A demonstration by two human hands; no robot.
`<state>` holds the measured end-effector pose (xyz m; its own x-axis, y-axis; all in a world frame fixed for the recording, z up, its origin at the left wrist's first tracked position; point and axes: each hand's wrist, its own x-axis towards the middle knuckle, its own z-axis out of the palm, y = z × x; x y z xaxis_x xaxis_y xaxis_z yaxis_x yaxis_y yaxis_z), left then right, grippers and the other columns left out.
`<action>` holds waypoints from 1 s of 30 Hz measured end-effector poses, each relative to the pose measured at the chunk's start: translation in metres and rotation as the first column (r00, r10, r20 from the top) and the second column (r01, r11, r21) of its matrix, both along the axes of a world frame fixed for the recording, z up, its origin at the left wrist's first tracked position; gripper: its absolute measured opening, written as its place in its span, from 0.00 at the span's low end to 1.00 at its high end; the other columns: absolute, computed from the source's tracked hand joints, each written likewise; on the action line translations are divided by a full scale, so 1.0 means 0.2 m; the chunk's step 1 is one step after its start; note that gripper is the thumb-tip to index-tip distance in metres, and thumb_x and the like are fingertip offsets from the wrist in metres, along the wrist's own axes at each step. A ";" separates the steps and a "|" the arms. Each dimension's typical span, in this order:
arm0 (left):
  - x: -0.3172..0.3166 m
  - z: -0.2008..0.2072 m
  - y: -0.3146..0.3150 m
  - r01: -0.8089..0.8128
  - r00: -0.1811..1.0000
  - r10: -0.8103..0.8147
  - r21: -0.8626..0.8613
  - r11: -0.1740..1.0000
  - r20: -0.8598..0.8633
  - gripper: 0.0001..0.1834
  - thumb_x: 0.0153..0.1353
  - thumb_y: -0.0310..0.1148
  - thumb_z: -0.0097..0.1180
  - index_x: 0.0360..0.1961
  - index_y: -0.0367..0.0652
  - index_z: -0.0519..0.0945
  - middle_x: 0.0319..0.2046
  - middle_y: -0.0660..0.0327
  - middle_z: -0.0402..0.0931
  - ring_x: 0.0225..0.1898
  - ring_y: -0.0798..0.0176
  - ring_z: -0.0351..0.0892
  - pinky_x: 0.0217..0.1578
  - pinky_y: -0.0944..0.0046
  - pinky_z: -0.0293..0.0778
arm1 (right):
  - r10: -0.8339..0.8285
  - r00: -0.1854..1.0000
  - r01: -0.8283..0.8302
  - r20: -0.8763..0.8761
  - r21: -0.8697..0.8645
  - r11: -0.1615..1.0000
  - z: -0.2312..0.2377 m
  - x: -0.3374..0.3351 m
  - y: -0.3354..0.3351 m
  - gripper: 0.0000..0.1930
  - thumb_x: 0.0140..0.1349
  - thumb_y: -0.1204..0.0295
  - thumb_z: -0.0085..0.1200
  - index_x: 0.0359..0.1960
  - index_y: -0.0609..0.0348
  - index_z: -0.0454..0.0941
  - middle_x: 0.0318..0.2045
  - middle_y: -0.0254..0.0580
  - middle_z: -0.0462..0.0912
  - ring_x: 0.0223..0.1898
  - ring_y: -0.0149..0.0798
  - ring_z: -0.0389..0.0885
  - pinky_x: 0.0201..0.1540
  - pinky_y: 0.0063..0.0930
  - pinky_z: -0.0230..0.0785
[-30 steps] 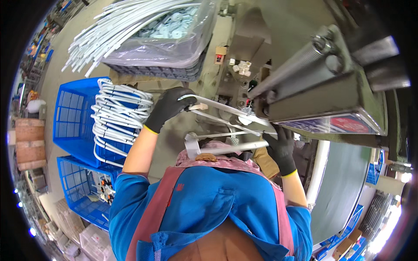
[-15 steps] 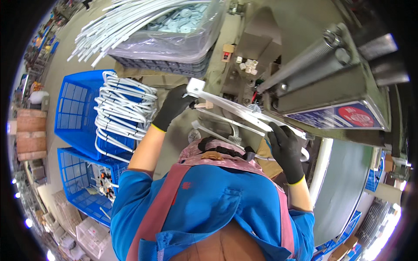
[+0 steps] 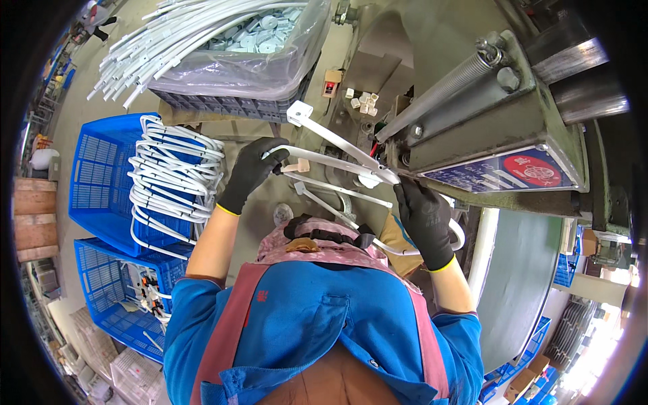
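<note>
Nearest are the blue cloth shirt and a pink apron strap. Just beyond, a smooth bent white tube frame spans the hands, its square-cornered bracket pointing up and away. The left hand, in a dark knit glove with a yellow cuff edge, curls closed round the frame's left bend. The right hand, gloved alike, is closed on its right part, some fingers hidden.

The heavy metal machine housing, hard-edged, stands just beyond the right hand, leaving little room there; a ribbed coil spring runs along it. A flat grey-green table lies to the right. Left of the left hand, a narrow gap parts it from bundled bent tubes in a latticed blue plastic basket.

Farther off, small white blocks lie loose near a grey crate lined with wrinkled clear plastic, straight white tubes overhanging its edge.
</note>
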<state>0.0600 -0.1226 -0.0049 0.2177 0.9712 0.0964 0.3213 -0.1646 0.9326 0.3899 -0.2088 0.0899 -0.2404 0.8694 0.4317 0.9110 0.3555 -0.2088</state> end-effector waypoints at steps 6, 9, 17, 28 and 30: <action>-0.01 0.00 0.01 0.023 0.997 -0.016 -0.081 0.996 0.081 0.13 0.61 0.31 0.60 0.45 0.37 0.81 0.32 0.62 0.80 0.26 0.72 0.76 0.27 0.69 0.73 | 0.059 0.998 -0.050 0.034 -0.217 0.975 0.03 0.00 -0.03 0.19 0.61 0.69 0.53 0.54 0.58 0.72 0.31 0.51 0.81 0.28 0.56 0.79 0.29 0.44 0.71; -0.01 0.00 0.02 0.030 0.999 -0.027 -0.064 0.997 0.047 0.13 0.61 0.30 0.60 0.45 0.37 0.81 0.32 0.62 0.80 0.27 0.72 0.77 0.28 0.70 0.74 | 0.152 0.973 -0.225 -0.173 -0.574 0.788 0.09 0.04 -0.11 0.30 0.63 0.72 0.49 0.65 0.67 0.53 0.25 0.56 0.79 0.25 0.60 0.77 0.28 0.47 0.68; 0.00 0.07 0.02 0.021 1.000 -0.016 -0.186 0.982 0.027 0.15 0.59 0.29 0.59 0.46 0.35 0.79 0.36 0.57 0.79 0.36 0.65 0.79 0.36 0.67 0.74 | -0.095 0.949 -0.078 -0.299 -0.517 0.852 -0.20 -0.06 -0.23 0.30 0.63 0.75 0.47 0.67 0.61 0.54 0.37 0.66 0.78 0.35 0.65 0.78 0.34 0.50 0.70; 0.27 0.20 -0.40 0.229 0.973 -0.224 -0.092 0.969 0.055 0.23 0.51 0.23 0.61 0.45 0.42 0.64 0.43 0.59 0.65 0.47 0.64 0.66 0.51 0.65 0.63 | -0.025 0.958 -0.145 -0.287 -0.554 0.820 -0.25 0.05 -0.20 0.30 0.64 0.68 0.47 0.66 0.64 0.55 0.35 0.65 0.78 0.31 0.63 0.77 0.30 0.51 0.69; 0.28 0.23 -0.42 0.260 0.966 -0.260 0.039 0.965 -0.008 0.20 0.54 0.23 0.59 0.47 0.40 0.67 0.41 0.60 0.66 0.44 0.63 0.68 0.51 0.64 0.65 | 0.019 0.960 -0.167 -0.279 -0.516 0.840 -0.26 0.07 -0.18 0.30 0.64 0.68 0.47 0.66 0.61 0.55 0.33 0.64 0.78 0.29 0.63 0.78 0.29 0.51 0.69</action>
